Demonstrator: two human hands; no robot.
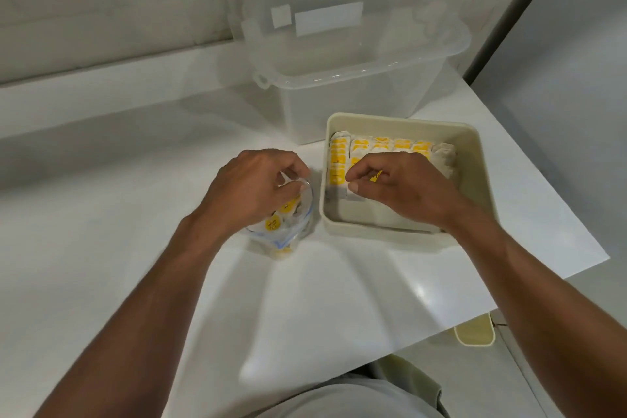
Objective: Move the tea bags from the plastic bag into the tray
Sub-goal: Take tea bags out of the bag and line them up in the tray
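Glossy white table point(118, 197), cream tray point(400, 119), pale wall point(84, 3) behind.

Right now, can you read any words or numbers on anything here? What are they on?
Nothing can be read for sure.
On the tea bags in the tray: dark marks on yellow, too blurred.
On the yellow tags in the plastic bag: dark print, too small.
On the yellow tag pinched by the right hand: too small.
On the white labels of the clear box: no readable print.
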